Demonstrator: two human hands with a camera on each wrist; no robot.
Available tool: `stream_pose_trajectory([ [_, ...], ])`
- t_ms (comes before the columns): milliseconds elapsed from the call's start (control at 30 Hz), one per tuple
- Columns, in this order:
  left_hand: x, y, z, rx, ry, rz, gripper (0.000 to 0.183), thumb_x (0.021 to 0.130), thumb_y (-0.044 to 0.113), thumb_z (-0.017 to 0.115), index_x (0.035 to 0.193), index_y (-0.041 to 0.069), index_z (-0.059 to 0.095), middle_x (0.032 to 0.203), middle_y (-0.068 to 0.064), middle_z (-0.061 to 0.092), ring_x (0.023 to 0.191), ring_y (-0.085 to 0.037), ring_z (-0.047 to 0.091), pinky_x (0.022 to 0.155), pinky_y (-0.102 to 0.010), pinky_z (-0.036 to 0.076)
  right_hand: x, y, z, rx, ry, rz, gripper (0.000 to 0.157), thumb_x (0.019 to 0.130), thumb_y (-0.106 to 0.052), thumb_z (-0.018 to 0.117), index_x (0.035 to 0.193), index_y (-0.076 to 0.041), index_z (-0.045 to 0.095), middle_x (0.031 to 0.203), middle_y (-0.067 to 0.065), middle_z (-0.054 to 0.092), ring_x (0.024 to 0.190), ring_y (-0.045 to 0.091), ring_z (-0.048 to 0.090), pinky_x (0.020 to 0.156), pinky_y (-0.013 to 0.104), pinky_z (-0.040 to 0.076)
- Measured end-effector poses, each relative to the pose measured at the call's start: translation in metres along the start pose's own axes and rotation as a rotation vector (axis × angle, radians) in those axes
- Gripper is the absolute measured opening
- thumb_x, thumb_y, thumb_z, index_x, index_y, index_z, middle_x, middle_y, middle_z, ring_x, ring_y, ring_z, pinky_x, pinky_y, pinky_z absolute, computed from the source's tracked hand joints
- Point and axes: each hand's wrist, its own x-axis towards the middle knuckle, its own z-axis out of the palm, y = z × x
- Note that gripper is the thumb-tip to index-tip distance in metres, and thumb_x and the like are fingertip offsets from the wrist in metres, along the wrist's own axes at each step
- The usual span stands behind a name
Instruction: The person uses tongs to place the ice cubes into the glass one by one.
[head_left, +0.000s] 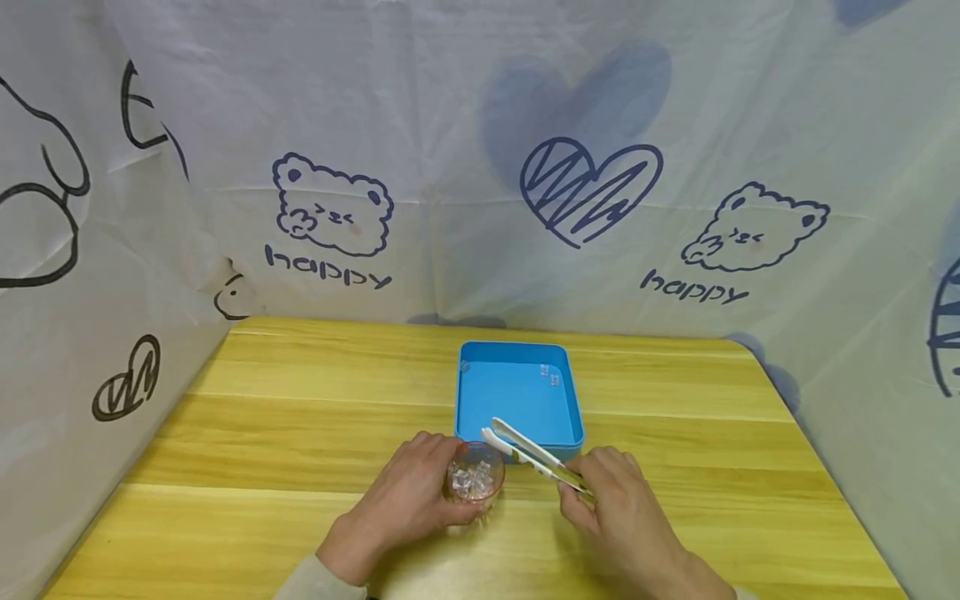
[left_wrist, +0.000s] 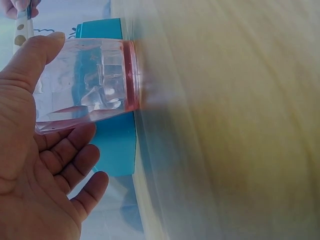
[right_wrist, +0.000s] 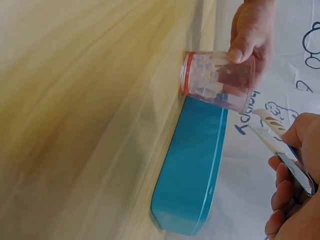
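My left hand point(head_left: 408, 487) holds a clear cup point(right_wrist: 235, 85) with a pinkish-red base, thumb on the near side and fingers round the far side. Several small clear cubes point(head_left: 471, 481) lie inside the cup, which stands upright on the table. In my right hand point(head_left: 618, 500) is a pair of tongs point(head_left: 528, 446) with white tips and metal arms. The tips are parted and overlap the cup's far rim and the box's near edge in the head view. In the right wrist view, the tips point(right_wrist: 272, 122) are beside the cup's mouth.
Just beyond the cup sits a square blue box point(head_left: 510, 400), with a clear cube point(head_left: 555, 380) and another beside it at its far right and one at its far left. White cloth point(head_left: 450, 167) with drawn bears and hearts hangs behind the wood-grain table point(head_left: 315, 400) and along its sides.
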Motion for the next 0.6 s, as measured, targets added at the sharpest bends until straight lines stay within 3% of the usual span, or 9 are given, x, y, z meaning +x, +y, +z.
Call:
stream_pose_trajectory([
  [300, 0.000, -0.002, 0.000, 0.025, 0.009, 0.016, 0.075, 0.077, 0.059, 0.086, 0.130, 0.010, 0.065, 0.118, -0.001, 0.070, 0.111, -0.019, 0.059, 0.107, -0.046, 0.049, 0.024, 0.012, 0.004, -0.013, 0.009, -0.004, 0.010, 0.084, -0.009, 0.077, 0.092, -0.006, 0.071, 0.082, -0.001, 0.065, 0.077, 0.012, 0.059, 0.068, 0.030, 0.045],
  [600, 0.000, -0.002, 0.001, 0.036, 0.025, 0.040, 0.073, 0.077, 0.056, 0.088, 0.127, 0.009, 0.065, 0.117, -0.002, 0.070, 0.110, -0.020, 0.060, 0.104, -0.046, 0.050, 0.057, 0.028, 0.018, -0.056, -0.124, 0.104, 0.015, 0.092, -0.013, 0.078, 0.097, 0.000, 0.073, 0.085, 0.006, 0.067, 0.076, 0.020, 0.059, 0.070, 0.035, 0.044],
])
